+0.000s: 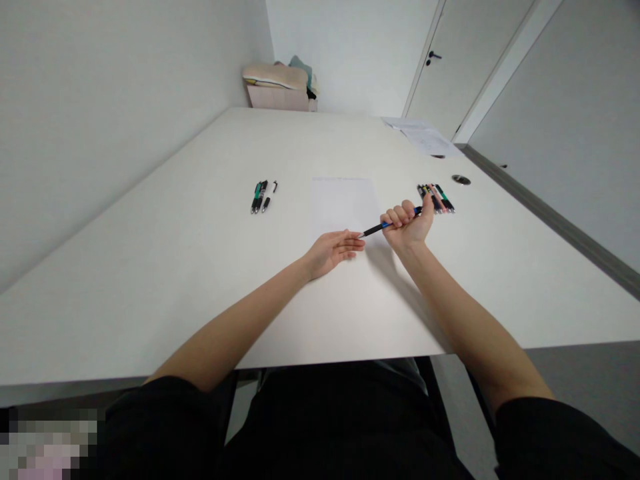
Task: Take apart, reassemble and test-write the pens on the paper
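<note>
Green and black pens (pixel 258 198), with a paler one beside them, lie at nine o'clock from the sheet of paper (pixel 345 203); they look round-barrelled, so a brushing forearm could set them rolling. At six o'clock, by the sheet's near edge, the left hand (pixel 330 253) stretches its fingers out together, with nothing seen in their grasp. The black-and-blue pen (pixel 373 231) slants away from there, pointing up between two and three o'clock, its tip just beside those fingertips, so a slip could mark or prick them; whether they touch, I cannot tell. Just past three o'clock the right hand (pixel 409 230) curls around the barrel, thumb raised near the rear end; a loosened hold might let it twist. Behind that thumb, at three o'clock, a row of pens (pixel 440 199) could scatter if the knuckles swung outward.

As for edges, the wall (pixel 125 87) borders the white table (pixel 200 220) from eight to ten o'clock, and the tabletop short of the first pens leaves generous elbow room. The near rim runs along six o'clock, close to the body. Loose papers (pixel 425 139) at two and a round fitting (pixel 461 180) just short of three limit reach rightward.
</note>
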Available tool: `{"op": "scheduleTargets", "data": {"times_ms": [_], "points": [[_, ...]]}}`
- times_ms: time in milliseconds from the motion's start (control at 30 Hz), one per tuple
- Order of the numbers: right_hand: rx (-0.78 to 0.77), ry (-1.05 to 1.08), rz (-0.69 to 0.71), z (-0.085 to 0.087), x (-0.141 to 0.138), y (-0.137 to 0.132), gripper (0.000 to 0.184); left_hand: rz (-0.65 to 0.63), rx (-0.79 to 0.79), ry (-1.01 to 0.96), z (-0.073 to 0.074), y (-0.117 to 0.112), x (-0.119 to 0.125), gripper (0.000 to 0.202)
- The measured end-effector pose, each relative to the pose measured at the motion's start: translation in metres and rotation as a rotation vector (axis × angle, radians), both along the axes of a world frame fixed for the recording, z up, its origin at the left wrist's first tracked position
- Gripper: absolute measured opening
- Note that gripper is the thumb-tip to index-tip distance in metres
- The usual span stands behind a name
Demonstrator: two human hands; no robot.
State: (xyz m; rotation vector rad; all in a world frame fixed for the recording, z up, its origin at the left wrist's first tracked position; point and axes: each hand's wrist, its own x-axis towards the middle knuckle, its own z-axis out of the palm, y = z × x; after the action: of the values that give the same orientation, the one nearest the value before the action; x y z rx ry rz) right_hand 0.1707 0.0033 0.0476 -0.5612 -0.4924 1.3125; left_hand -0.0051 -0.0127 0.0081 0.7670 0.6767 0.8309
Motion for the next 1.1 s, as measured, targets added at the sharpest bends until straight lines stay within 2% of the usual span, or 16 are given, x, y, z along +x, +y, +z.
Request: {"op": "scheduleTargets", "data": {"times_ms": [100, 333, 533, 633, 800, 933, 1033, 1100], "points": [[-0.006, -0.054, -0.004, 0.000, -0.007, -0.001, 0.055, 0.038, 0.041, 0.016, -0.002, -0.002, 0.002, 0.011], [-0.023, -0.241, 0.073, -0.009, -0.022, -0.005, 0.029, 0.103, 0.101, 0.064, -0.004, -0.005, 0.005, 0.014], [0.098, -0.817, 0.167, -0.024, -0.028, -0.007, 0.016, 0.081, 0.151, 0.053, -0.004, -0.006, 0.005, 0.016], [0.127, -0.964, 0.139, -0.025, -0.030, -0.010, 0.015, 0.094, 0.164, 0.059, -0.004, -0.006, 0.005, 0.014], [0.146, -0.951, 0.101, -0.025, -0.029, -0.009, 0.018, 0.082, 0.174, 0.098, -0.004, -0.008, 0.008, 0.014], [0.121, -0.851, 0.065, -0.028, -0.025, -0.004, 0.021, 0.118, 0.230, 0.183, -0.002, -0.001, 0.005, 0.026], [0.074, -0.790, 0.016, -0.031, -0.023, 0.000, 0.022, 0.215, 0.409, 0.416, 0.002, 0.022, -0.005, 0.019], [0.047, -0.778, -0.005, -0.031, -0.022, 0.001, 0.023, 0.257, 0.614, 0.639, 0.004, 0.044, -0.015, 0.013]]}}
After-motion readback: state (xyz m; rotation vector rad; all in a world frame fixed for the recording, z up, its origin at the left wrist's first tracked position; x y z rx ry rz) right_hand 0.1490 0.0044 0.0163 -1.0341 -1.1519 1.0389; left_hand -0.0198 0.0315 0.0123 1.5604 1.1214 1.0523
